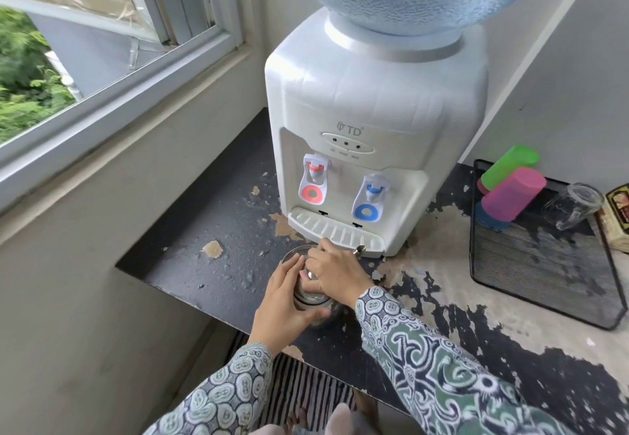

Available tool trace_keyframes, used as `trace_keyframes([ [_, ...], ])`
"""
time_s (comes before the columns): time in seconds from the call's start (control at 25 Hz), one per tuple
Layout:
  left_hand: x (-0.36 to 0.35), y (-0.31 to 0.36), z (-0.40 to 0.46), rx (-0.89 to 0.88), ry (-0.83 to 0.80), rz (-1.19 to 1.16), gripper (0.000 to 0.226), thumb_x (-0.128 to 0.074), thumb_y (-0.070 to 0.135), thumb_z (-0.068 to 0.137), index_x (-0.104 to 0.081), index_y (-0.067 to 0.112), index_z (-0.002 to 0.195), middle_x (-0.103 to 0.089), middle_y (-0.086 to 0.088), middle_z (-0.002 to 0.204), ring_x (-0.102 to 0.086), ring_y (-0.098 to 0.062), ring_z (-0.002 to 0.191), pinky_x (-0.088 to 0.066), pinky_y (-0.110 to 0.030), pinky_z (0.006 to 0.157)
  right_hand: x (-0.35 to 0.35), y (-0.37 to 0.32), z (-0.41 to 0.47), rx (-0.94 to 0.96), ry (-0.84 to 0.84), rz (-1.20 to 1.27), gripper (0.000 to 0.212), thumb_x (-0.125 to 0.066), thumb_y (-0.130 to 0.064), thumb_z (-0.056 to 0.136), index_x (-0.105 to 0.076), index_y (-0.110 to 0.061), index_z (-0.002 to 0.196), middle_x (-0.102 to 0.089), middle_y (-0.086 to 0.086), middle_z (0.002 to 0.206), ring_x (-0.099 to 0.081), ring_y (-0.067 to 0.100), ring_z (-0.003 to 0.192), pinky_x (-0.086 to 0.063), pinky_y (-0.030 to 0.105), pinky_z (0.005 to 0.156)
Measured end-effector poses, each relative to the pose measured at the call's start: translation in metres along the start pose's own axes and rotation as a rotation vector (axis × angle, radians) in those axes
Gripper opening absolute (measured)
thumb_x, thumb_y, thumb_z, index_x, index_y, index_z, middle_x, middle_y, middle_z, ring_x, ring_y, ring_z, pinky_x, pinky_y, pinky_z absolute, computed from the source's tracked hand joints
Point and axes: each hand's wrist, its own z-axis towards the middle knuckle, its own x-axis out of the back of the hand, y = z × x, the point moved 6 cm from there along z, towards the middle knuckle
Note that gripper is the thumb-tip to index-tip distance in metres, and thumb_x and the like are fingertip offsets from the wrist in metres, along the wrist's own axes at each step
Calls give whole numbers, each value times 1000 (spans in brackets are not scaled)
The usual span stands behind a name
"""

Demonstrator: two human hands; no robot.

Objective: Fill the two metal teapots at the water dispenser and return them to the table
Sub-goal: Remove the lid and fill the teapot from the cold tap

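Note:
A metal teapot (315,303) stands on the worn black counter (211,264), just in front of the white water dispenser (367,121). Both my hands cover most of it. My left hand (287,302) wraps its left side. My right hand (335,276) lies over the top, fingers closed at the lid or handle; a shiny metal tip (360,249) pokes out past it near the drip tray (335,230). The dispenser's red tap (315,179) and blue tap (371,196) are above the tray. Only one teapot is in view.
A black mesh tray (544,281) at the right holds upturned green (510,165) and pink (514,193) plastic cups and a glass mug (575,205). A small box (621,213) sits at the right edge. A window (85,60) is on the left wall. A striped mat (299,387) lies on the floor below.

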Motion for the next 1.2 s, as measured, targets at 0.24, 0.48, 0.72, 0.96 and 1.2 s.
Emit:
trace_keyframes([
  [0.24, -3, -2, 2, 43, 8, -49, 87, -78, 41, 64, -32, 34, 137, -26, 21, 144, -26, -5, 136, -33, -32, 107, 2, 10, 7, -68, -122, 63, 43, -39, -37, 84, -68, -9, 67, -65, 2, 69, -58, 19, 76, -32, 27, 51],
  [0.48, -2, -2, 2, 47, 13, -45, 97, -80, 39, 61, -25, 32, 140, -29, 15, 144, -26, -8, 136, -27, -32, 111, -2, 19, 6, -148, -361, 216, 43, -38, -44, 88, -61, -9, 76, -54, 2, 78, -52, 21, 87, -30, 32, 62],
  [0.72, -2, -4, 1, 35, 5, -69, 104, -82, 41, 57, -20, 35, 141, -33, 15, 138, -30, -7, 132, -30, -30, 108, 31, 45, -69, -415, 247, 388, 37, -36, -48, 88, -41, -21, 63, -42, -7, 65, -43, 14, 64, -37, 20, 62],
  [0.96, -1, -4, -3, 1, 27, -36, 95, -79, 45, 61, -27, 32, 139, -30, 11, 145, -25, -9, 136, -26, -29, 110, -18, 80, -156, -709, -16, 103, 34, -43, -52, 81, -56, -21, 86, -61, -4, 92, -54, 20, 92, -47, 38, 81],
  [1.2, -7, 9, -16, 159, 191, -55, 86, -72, 37, 74, -23, 16, 141, -18, -6, 151, -12, -23, 140, -13, -38, 115, -29, 80, -162, -788, -82, 73, 31, -58, -45, 78, -56, -23, 99, -58, -3, 111, -48, 21, 106, -41, 38, 89],
])
